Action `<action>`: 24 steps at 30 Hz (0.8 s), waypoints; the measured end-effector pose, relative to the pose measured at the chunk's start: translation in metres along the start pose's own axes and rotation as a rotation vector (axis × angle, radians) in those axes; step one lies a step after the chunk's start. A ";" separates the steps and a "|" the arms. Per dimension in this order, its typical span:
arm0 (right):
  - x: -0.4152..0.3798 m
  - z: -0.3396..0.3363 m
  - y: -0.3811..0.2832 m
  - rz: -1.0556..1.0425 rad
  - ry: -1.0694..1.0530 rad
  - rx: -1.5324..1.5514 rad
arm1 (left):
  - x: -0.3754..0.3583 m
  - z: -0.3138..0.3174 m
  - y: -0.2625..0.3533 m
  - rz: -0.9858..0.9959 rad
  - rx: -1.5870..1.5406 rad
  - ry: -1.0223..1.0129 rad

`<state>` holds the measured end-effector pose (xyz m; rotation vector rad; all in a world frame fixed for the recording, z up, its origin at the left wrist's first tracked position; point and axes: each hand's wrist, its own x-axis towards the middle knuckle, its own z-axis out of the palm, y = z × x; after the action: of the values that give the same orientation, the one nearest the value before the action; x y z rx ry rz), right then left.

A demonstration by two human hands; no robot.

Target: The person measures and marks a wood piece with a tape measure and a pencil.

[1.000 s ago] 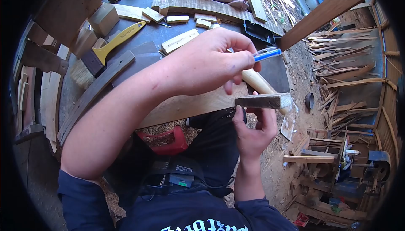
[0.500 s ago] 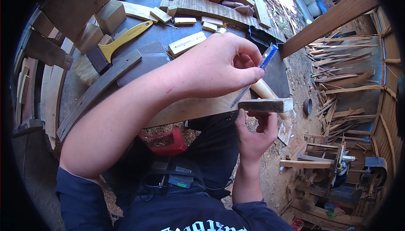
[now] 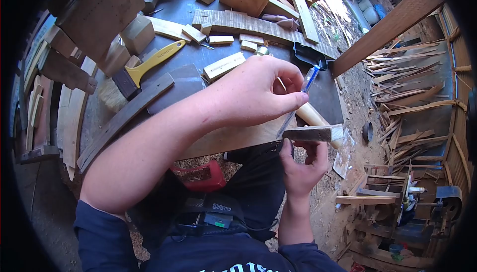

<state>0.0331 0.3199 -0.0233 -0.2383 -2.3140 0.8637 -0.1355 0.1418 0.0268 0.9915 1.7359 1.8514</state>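
My left hand (image 3: pixel 266 90) reaches across from the left, its thumb and fingers closed on a blue-and-clear pen (image 3: pixel 310 79). The pen slants down, its tip beside the left end of a small wooden block (image 3: pixel 313 133); whether they touch is unclear. My right hand (image 3: pixel 304 165) pinches that block from below, thumb at its left end, holding it roughly level. Behind the block lies a pale round wooden handle (image 3: pixel 310 114). Beneath my left forearm is a thin wooden board (image 3: pixel 223 136).
A yellow-handled brush (image 3: pixel 156 63), a long dark wooden strip (image 3: pixel 126 118) and a small labelled block (image 3: pixel 223 66) lie on the dark table (image 3: pixel 176 50). A wooden post (image 3: pixel 387 28) slants at upper right. A red plastic object (image 3: pixel 203 177) is below the board.
The whole view has shifted, so most things appear slightly lower and further right. Both hands keep their holds, and the pen tip stays beside the block's left end.
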 end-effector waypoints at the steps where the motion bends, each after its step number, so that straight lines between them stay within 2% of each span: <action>1: 0.004 -0.003 0.000 -0.019 -0.012 -0.007 | 0.000 -0.001 0.001 -0.005 -0.012 -0.002; 6: 0.052 -0.021 0.004 -0.075 0.124 -0.114 | 0.000 -0.001 -0.002 -0.038 -0.009 0.021; 7: 0.063 -0.025 0.006 -0.028 0.067 -0.161 | 0.000 -0.001 0.000 -0.033 0.022 0.022; 9: 0.082 -0.024 0.010 -0.116 -0.022 -0.306 | 0.001 -0.002 -0.002 -0.053 -0.018 0.018; 12: 0.092 -0.008 0.008 -0.131 -0.044 -0.329 | 0.002 -0.005 0.003 -0.037 0.036 0.050; 16: 0.090 0.009 0.015 -0.037 -0.018 -0.176 | 0.003 -0.009 0.003 0.016 0.084 0.229; 18: 0.089 0.015 0.018 -0.149 0.035 -0.288 | 0.003 -0.014 0.006 -0.026 0.140 0.338; 21: 0.087 0.021 0.015 -0.254 0.065 -0.356 | 0.005 -0.022 -0.004 0.051 0.455 0.480; 24: 0.084 0.025 0.017 -0.308 0.056 -0.389 | 0.004 -0.023 -0.007 0.007 0.515 0.487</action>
<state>-0.0483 0.3518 -0.0054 -0.0644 -2.3668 0.2502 -0.1560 0.1300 0.0218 0.7445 2.5916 1.7868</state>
